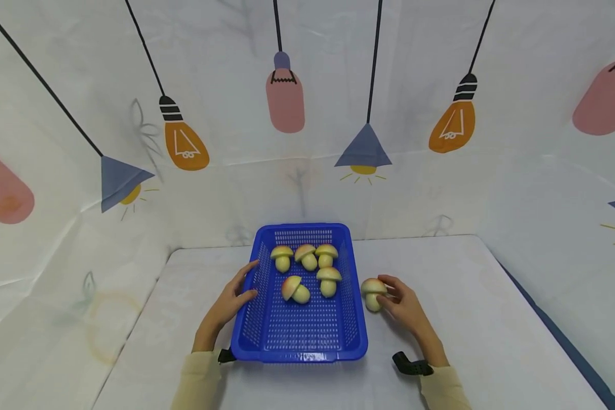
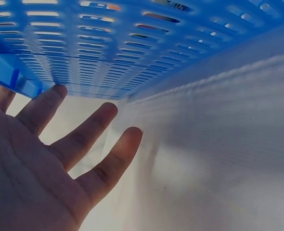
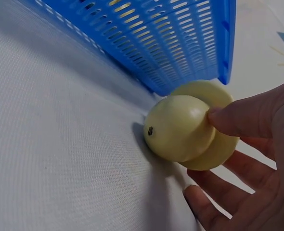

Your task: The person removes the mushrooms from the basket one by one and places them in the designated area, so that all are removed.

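A blue plastic basket (image 1: 299,333) holds several toy mushrooms with yellow-red caps, one of them (image 1: 328,282) near its right wall. My left hand (image 1: 229,299) lies at the basket's left rim, fingers spread and fairly straight; the left wrist view shows the hand (image 2: 79,149) beside the slotted wall (image 2: 94,38). Just outside the basket's right side, my right hand (image 1: 405,307) holds another mushroom (image 1: 373,286) between thumb and fingers. In the right wrist view, the thumb of that hand (image 3: 257,154) presses the pale mushroom (image 3: 178,127) where stem meets cap.
A white-covered table (image 1: 420,256) lies under the basket. Behind it hangs a white sheet (image 1: 318,188) printed with lamps and bulbs. Each wrist wears a black strap, the right one (image 1: 412,364) with a part sticking out.
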Demonstrator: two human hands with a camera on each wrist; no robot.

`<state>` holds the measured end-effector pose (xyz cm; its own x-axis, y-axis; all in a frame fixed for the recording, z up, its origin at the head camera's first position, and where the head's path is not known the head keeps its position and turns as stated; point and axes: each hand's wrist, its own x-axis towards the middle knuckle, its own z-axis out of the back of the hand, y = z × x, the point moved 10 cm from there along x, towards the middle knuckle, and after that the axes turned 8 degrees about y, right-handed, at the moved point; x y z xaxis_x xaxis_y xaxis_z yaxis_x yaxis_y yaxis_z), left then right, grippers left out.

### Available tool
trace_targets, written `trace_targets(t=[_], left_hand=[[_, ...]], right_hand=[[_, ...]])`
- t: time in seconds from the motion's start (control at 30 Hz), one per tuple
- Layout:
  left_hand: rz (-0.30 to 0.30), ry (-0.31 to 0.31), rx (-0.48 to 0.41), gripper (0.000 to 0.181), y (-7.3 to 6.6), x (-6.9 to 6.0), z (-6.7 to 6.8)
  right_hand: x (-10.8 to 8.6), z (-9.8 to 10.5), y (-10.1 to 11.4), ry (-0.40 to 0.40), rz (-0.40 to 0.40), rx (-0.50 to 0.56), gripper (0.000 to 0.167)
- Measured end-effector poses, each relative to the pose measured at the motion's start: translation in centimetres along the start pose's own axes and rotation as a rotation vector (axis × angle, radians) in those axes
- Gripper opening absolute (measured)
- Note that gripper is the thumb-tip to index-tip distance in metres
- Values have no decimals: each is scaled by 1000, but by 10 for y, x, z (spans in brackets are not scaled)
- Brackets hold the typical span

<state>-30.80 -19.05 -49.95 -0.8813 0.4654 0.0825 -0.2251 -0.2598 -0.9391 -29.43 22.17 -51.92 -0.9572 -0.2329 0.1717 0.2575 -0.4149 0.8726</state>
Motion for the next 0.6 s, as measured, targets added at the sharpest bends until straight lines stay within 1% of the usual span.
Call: trace_targets(t=[0.2,0.37,0.47,0.6], left_hand=[[-8,9,-6,71,1,0,-1],[-9,3,-9,71,2,0,-1],[-10,5,-15,72,2,0,-1],[-27,4,-29,73,0,-1,-2]], right_hand=[[1,-2,-1,30,-3,19,55],[0,-3,4,51,10,48,56],[0,-3,7,54,10,52,56],[0,-4,8,54,19,47,56]])
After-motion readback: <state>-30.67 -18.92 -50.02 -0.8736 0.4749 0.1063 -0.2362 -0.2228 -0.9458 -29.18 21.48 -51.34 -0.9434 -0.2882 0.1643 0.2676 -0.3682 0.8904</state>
